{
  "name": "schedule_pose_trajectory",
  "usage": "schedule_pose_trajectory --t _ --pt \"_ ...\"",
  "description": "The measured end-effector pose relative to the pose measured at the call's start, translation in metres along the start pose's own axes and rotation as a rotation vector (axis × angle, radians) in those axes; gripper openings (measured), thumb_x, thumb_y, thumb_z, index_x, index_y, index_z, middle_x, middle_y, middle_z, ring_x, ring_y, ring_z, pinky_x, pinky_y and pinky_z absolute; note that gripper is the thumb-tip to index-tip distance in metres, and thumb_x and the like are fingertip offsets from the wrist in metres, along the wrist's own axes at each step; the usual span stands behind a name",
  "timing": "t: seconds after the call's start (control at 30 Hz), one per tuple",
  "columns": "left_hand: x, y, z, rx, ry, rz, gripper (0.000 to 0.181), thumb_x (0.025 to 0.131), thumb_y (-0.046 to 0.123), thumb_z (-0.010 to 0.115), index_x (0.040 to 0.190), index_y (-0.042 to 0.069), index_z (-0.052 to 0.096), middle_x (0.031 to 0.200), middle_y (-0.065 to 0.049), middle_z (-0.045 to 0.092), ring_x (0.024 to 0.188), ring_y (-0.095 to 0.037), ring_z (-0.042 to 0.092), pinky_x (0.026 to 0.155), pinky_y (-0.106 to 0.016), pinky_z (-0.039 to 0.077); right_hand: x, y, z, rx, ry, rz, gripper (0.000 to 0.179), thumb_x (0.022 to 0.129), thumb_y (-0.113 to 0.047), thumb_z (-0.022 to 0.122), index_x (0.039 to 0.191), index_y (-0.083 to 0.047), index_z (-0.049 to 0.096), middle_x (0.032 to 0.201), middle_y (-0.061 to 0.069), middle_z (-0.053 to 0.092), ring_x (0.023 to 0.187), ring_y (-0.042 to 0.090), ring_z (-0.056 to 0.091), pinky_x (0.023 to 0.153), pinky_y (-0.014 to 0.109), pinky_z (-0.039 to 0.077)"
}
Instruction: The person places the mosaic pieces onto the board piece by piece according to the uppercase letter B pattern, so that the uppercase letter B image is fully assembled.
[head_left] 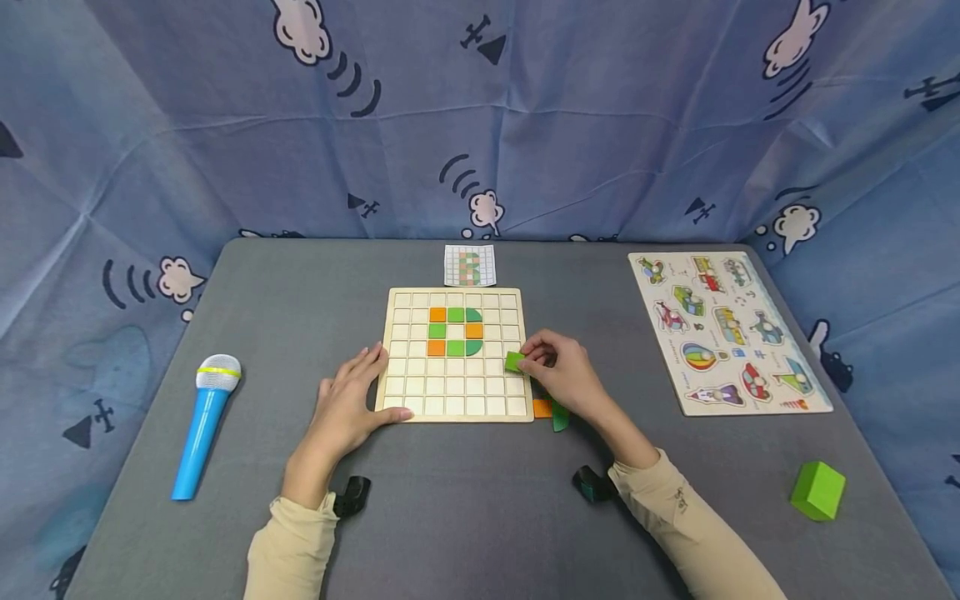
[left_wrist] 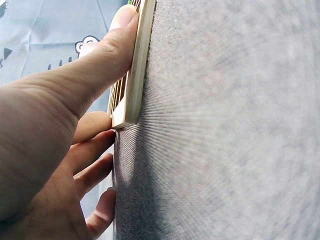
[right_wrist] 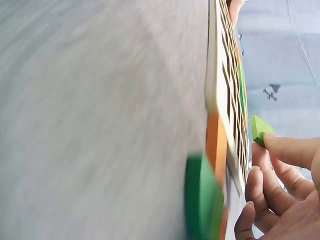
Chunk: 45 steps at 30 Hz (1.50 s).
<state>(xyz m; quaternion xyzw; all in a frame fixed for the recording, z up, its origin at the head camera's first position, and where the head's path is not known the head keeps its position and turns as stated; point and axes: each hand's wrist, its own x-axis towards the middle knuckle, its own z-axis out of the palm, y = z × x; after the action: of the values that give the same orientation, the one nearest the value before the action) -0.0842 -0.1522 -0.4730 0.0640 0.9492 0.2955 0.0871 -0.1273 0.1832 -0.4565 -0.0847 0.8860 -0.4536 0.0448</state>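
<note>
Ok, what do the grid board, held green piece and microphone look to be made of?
Grid board: probably wood, matte, going by its pale tan edge in the left wrist view.
Held green piece: perhaps painted wood, its flat faces evenly coloured, though plastic is possible.
Microphone: likely plastic, with a smooth, bright blue handle; whether its silvery head is metal can't be told.

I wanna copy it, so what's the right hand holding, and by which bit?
The right hand pinches a green tile by the edge nearest the hand.
</note>
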Motion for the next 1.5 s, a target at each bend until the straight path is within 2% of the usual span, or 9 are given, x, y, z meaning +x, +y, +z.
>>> schedule_pose_trajectory --t 0.33,0.8,1.23,1.5 --pt "0.001 0.000 0.000 0.003 -0.003 -0.001 0.106 0.083 0.044 0.090 0.167 0.010 0.035 0.176 -0.009 0.028 0.162 -0.035 0.026 0.098 -0.051 0.031 0.017 -0.029 0.027 0.074 -0.068 -0.016 0.007 0.095 -0.007 0.078 0.101 -0.005 0.075 0.090 0.010 0.076 0.080 0.018 0.067 0.073 0.028 0.051" --pt "0.001 0.000 -0.001 0.007 -0.001 -0.004 0.105 0.083 0.046 0.089 0.166 0.010 0.036 0.175 -0.010 0.030 0.162 -0.036 0.028 0.097 -0.052 0.031 0.034 -0.051 0.070 0.035 -0.128 -0.040 0.005 0.095 -0.009 0.080 0.095 -0.006 0.076 0.085 0.007 0.076 0.073 0.010 0.066 0.072 0.025 0.053" --pt "0.001 -0.001 0.000 -0.010 -0.001 -0.008 0.106 0.082 0.044 0.090 0.166 0.010 0.035 0.176 -0.010 0.028 0.162 -0.035 0.026 0.099 -0.051 0.030 0.040 -0.055 0.079 -0.040 -0.137 -0.044 0.005 0.094 -0.011 0.080 0.091 -0.009 0.078 0.081 0.003 0.073 0.067 0.010 0.059 0.066 0.023 0.046" --pt "0.000 0.000 -0.001 -0.007 -0.002 -0.007 0.105 0.083 0.044 0.090 0.166 0.010 0.036 0.176 -0.010 0.029 0.162 -0.035 0.027 0.098 -0.052 0.031 0.038 -0.056 0.079 -0.074 -0.134 -0.067 0.005 0.094 -0.006 0.078 0.098 -0.006 0.080 0.089 0.004 0.071 0.071 0.011 0.056 0.069 0.025 0.045"
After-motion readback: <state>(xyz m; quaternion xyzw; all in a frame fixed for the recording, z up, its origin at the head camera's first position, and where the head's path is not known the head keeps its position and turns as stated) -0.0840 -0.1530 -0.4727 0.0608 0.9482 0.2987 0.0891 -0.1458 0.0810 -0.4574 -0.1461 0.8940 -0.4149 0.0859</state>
